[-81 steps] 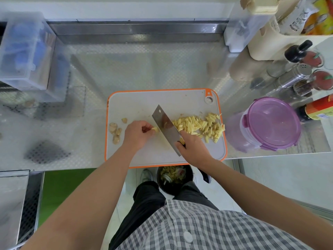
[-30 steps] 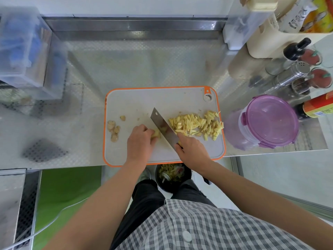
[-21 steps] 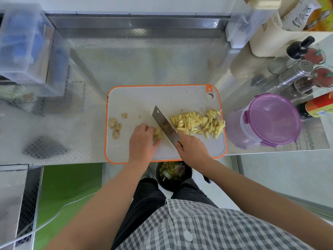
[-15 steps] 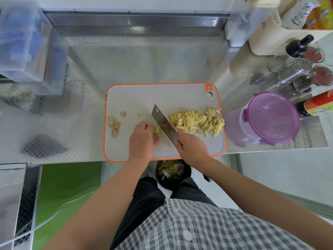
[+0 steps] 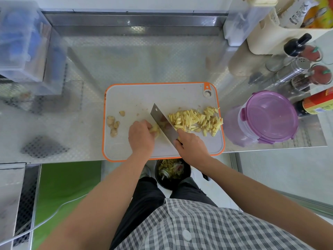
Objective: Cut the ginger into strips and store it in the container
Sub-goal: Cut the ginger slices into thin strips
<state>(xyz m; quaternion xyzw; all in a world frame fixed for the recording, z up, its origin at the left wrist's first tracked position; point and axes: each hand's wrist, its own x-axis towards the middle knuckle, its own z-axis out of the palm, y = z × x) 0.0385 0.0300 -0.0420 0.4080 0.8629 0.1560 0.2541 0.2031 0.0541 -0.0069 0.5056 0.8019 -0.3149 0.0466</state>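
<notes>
Ginger chunk (image 5: 154,130), pale yellow, is pinched by left hand (image 5: 141,138); steel cleaver (image 5: 162,122) is gripped by right hand (image 5: 191,145); strip-cutting underway, another slice judged needed.

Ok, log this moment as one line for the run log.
step: cutting ginger | left hand holds ginger piece | right hand grips cleaver | ginger strips piled on cutting board | purple-lidded container closed

Your desk (image 5: 144,60): patterned steel. At its near edge, orange-rimmed cutting board (image 5: 153,94). Purple-lidded container (image 5: 270,116) just right of the board. Steel shaker (image 5: 292,69) lying far right; clear box (image 5: 21,42) far left.
</notes>
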